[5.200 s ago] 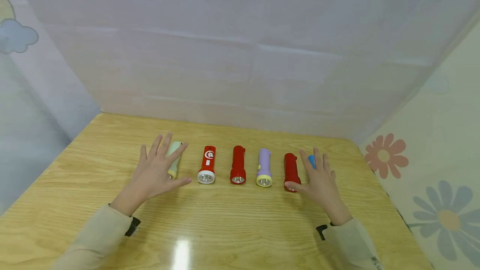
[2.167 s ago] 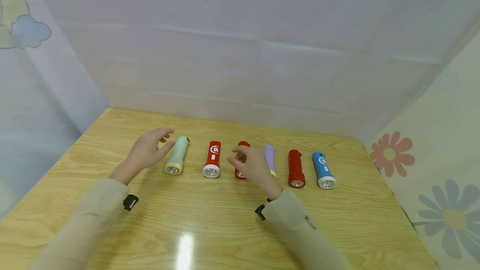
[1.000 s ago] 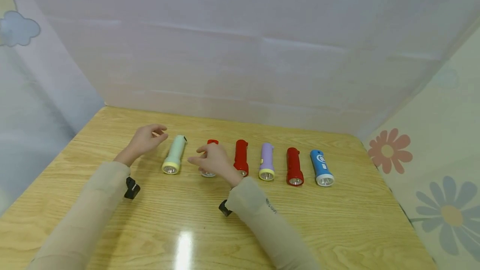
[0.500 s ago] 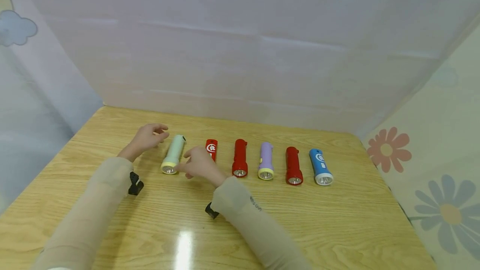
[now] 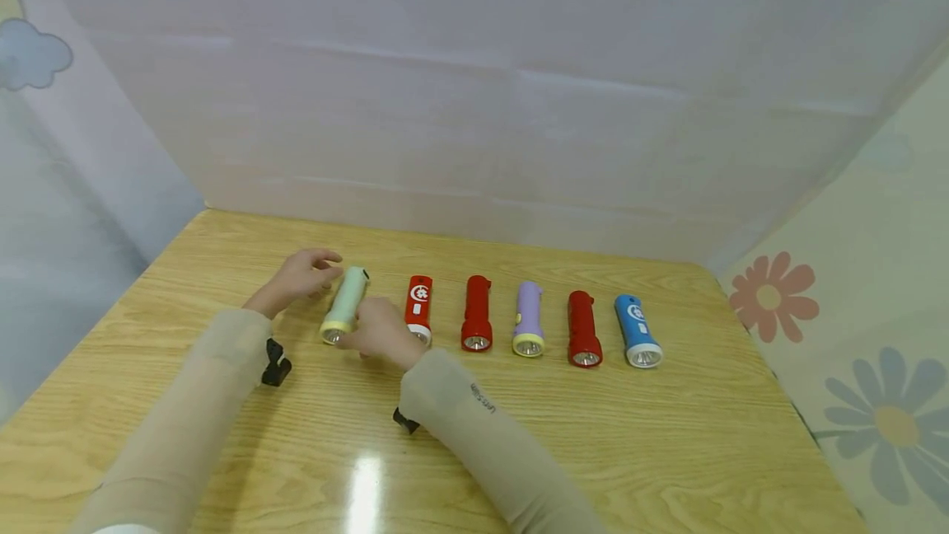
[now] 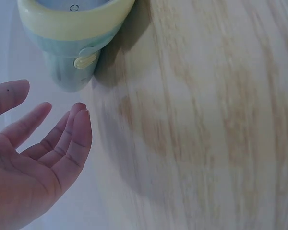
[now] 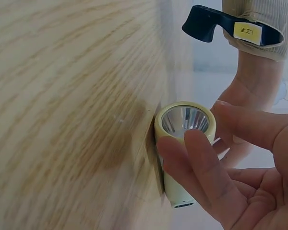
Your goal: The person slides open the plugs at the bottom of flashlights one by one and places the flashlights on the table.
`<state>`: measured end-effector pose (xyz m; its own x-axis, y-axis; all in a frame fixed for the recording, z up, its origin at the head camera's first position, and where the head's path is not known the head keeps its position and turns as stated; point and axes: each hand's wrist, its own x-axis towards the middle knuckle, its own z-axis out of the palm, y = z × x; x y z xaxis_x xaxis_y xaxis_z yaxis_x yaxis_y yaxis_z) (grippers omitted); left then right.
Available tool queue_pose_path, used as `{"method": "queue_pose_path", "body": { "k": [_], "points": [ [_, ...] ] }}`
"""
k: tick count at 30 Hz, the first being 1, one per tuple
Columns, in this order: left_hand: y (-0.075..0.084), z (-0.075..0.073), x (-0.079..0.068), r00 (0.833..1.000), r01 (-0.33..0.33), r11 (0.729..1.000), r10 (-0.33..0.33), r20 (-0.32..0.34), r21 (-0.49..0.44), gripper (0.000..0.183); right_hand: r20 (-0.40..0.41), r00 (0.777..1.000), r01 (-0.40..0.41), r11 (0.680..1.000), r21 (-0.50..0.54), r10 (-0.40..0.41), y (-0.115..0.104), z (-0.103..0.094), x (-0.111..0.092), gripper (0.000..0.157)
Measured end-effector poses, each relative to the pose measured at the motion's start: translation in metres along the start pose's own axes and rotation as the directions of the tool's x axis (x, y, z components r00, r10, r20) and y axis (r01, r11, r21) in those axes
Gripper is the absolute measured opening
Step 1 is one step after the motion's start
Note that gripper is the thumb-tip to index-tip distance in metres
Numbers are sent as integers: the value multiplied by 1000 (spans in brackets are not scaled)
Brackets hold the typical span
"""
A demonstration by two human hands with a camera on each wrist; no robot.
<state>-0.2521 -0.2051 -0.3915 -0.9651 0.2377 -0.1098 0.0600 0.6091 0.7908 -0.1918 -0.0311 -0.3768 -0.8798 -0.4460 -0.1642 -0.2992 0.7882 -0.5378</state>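
A mint-green flashlight (image 5: 348, 297) with a pale yellow head lies at the left end of a row on the table. My left hand (image 5: 306, 272) is just left of its tail, fingers loosely bent and holding nothing; the left wrist view shows a gap between this hand (image 6: 43, 158) and the flashlight (image 6: 72, 43). At the lens end is my right hand (image 5: 381, 330), overlapping the yellow rim. In the right wrist view, the right hand's (image 7: 235, 177) fingers lie across the flashlight's head (image 7: 186, 108), with the thumb beside the rim and the fingers still spread.
To the right lie a red-and-white flashlight (image 5: 418, 299), a red flashlight (image 5: 478, 307), a purple flashlight (image 5: 529, 311), a second red one (image 5: 582, 321) and a blue one (image 5: 633, 321). A cloth backdrop (image 5: 474, 105) rises behind the wooden table (image 5: 593, 443).
My right hand has moved left along the row, from the right end to the mint-green flashlight's head. My left hand drew back from over that flashlight to its left side, then edged slightly closer.
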Motion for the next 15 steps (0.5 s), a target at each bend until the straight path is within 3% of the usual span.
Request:
{"method": "queue_pose_path", "body": {
  "k": [8,15],
  "points": [
    [-1,6,8,998,38,999,-39,44,13,48,-28,999,21,994,-103,-24,2,1,3,24],
    [-4,10,13,997,39,999,-37,75,-23,46,-42,999,23,992,-122,-29,2,4,3,25]
  ]
}}
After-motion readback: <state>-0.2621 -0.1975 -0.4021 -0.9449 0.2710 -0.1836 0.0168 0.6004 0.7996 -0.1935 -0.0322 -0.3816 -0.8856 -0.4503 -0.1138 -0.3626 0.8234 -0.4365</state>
